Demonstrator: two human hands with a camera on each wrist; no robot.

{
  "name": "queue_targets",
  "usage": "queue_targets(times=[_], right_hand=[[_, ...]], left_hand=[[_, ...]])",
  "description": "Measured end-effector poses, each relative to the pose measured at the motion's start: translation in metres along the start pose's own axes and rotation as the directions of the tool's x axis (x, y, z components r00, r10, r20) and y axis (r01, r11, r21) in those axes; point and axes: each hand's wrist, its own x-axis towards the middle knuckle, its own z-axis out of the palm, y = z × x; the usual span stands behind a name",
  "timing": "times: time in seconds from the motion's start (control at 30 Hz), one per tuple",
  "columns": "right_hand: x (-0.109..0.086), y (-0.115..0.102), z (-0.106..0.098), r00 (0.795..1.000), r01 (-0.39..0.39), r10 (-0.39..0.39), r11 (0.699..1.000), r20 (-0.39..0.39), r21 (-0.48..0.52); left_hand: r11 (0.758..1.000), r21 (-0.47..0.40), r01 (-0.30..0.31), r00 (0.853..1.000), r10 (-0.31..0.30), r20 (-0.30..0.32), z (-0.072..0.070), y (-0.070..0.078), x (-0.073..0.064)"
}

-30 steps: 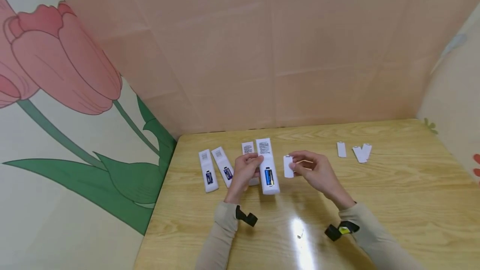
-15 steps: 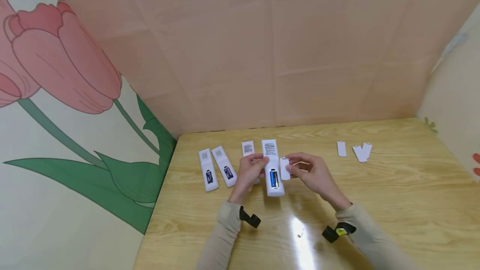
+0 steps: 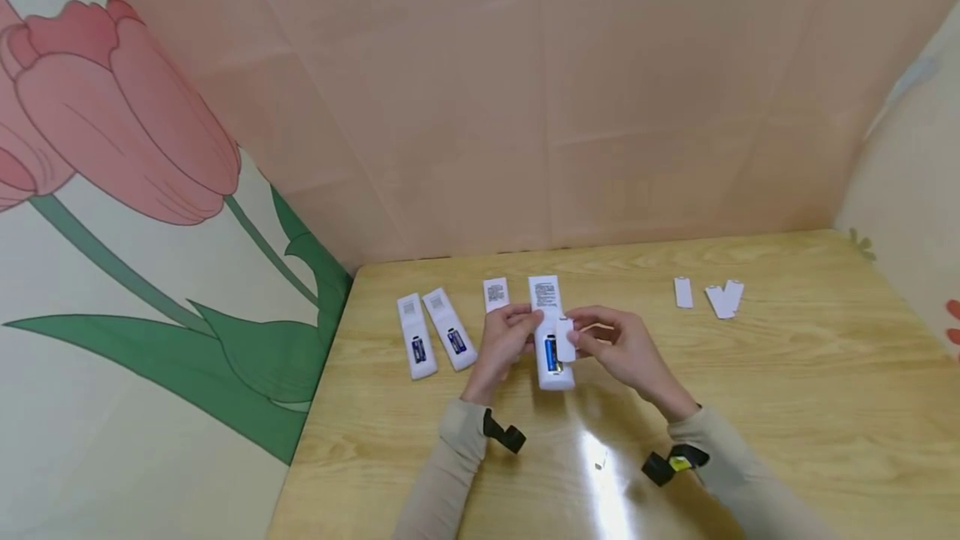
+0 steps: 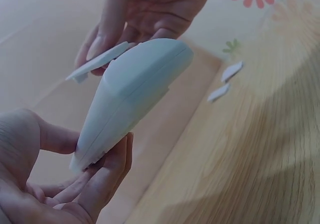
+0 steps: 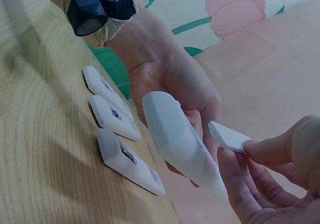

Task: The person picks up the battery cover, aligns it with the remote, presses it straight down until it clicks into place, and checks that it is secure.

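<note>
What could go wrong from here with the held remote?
The cover might slip: the right hand pinches it near one edge. It may seat crooked, being held over one side of the remote. The blue battery, not yet closed in, could drop if the left hand tips too far.

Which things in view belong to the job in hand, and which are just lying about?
In the job:
white remote in the left hand
its blue battery
cover pinched by the right hand
likely also three other remotes, three loose covers

Apparently just about:
tiny speck on the table, unidentifiable
tulip wall print
pinkish cloth backdrop
</note>
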Motion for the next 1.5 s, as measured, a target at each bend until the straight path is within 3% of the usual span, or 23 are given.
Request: queue_targets(times=[0.33,0.57,0.8,1.07,1.5], right_hand=[[-0.0018,0.0022,0.0017,0.999,-0.033,0.033,0.999,0.006,-0.019],[-0.0023,0.0015,0.0031,0.999,-0.052,0.053,0.999,0.006,-0.01],[-0.0036,0.0005,0.0048,0.999,-0.034,0.034,0.999,0.019,0.021],[-0.0052,0.0023,0.0075,1.0,-0.008,0.008,0.999,0.013,-0.039],[-0.0051,0.004,0.0098,1.0,-0.001,0.001,0.999,0.017,-0.047]], left_hand=[[1.0,0.026,-0.002,1.0,0.002,-0.004,0.0032,-0.0025,0.0024],[1.0,-0.015,-0.007,1.0,0.007,-0.003,0.0047,-0.0066,0.0044],[1.0,-0.024,-0.02,1.0,0.02,-0.001,0.0067,-0.0069,0.0041],[0.999,-0.03,-0.027,1.0,0.027,0.006,0.0055,-0.0058,0.003],[0.999,-0.035,-0.025,1.0,0.026,0.017,0.0048,-0.0036,0.0003]])
